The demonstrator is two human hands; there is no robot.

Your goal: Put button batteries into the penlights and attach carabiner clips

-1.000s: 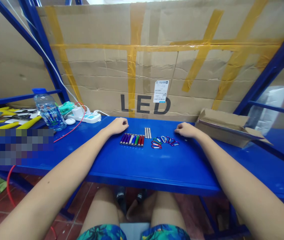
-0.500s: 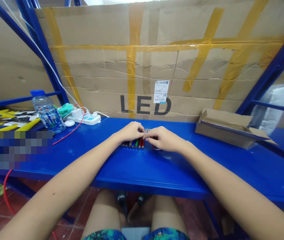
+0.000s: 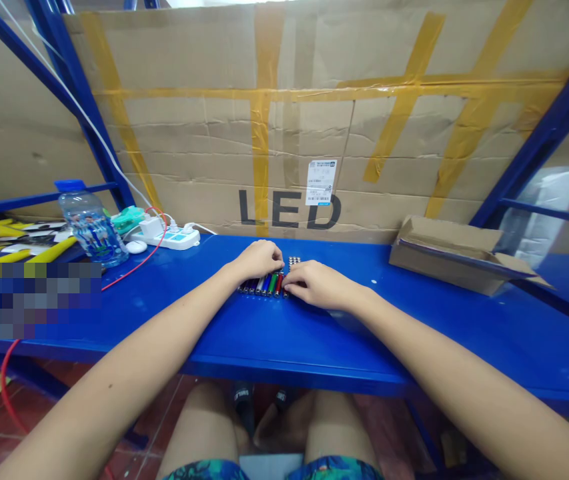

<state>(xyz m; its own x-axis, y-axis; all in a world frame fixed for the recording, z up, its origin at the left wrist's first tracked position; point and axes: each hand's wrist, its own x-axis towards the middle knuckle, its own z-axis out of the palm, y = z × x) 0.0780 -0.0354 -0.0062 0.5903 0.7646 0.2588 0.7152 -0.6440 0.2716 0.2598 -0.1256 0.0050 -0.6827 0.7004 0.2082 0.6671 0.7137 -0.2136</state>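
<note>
A row of small coloured metal tubes (image 3: 263,286) lies on the blue table (image 3: 274,333), and a block of small silver discs (image 3: 293,261) sits just behind its right end. My left hand (image 3: 257,259) rests on the far ends of the tubes with its fingers curled over them. My right hand (image 3: 315,285) lies to the right of the row, fingers bent, with the fingertips at the rightmost tube. What those fingertips pinch is hidden. The right hand also covers the spot beside the row.
A large taped cardboard sheet marked LED (image 3: 289,209) stands behind the table. An open flat cardboard box (image 3: 457,257) lies at the right. At the left are a water bottle (image 3: 91,227), a white power strip (image 3: 169,235) with a red cable, and yellow tools (image 3: 24,253).
Both hands came in from the table's sides to the row of tubes. The right hand now covers the coloured carabiners that lay in the open a second ago.
</note>
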